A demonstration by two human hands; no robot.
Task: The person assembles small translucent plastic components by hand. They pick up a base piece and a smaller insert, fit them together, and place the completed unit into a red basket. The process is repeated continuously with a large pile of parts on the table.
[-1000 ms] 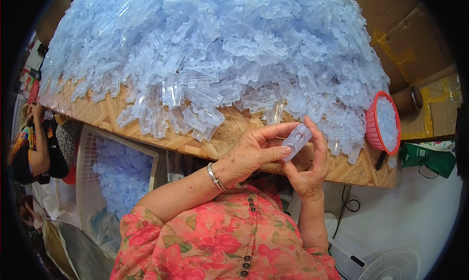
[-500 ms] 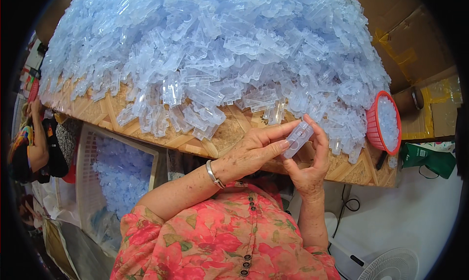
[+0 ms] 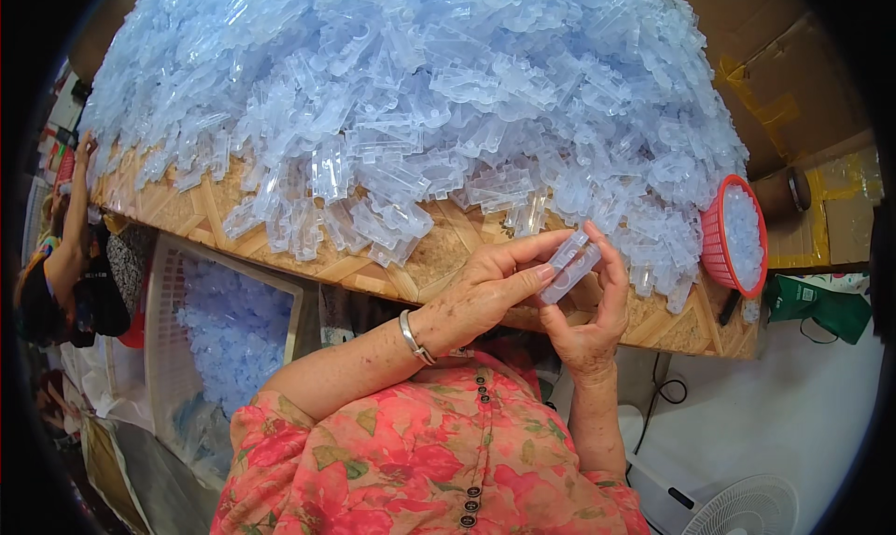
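Note:
Just over the table's front edge, my left hand [image 3: 504, 272] pinches a small clear, oblong plastic piece [image 3: 576, 272] between thumb and fingers. My right hand [image 3: 595, 325] grips the same piece from the other side, thumb at its lower end and fingertips near its upper end. A narrow strip along the piece's upper left side stands slightly apart from the rest; whether the two are joined is unclear. Beyond both hands rises a big heap of similar pale bluish clear plastic parts [image 3: 448, 96], with loose ones spread along its near side.
The heap covers most of a wood-patterned table [image 3: 443, 241]. A red basket [image 3: 711, 241] of small clear pieces tilts at the right edge. Below left stands a pale crate [image 3: 163, 334] of bluish pieces. A fan [image 3: 747, 507] is low right. Another person's arm [image 3: 75, 208] reaches the table's left end.
The plastic piece, which looked like one block, now shows a gap along its length. My hands have barely moved. At far left the other person's arm has stretched farther up toward the heap.

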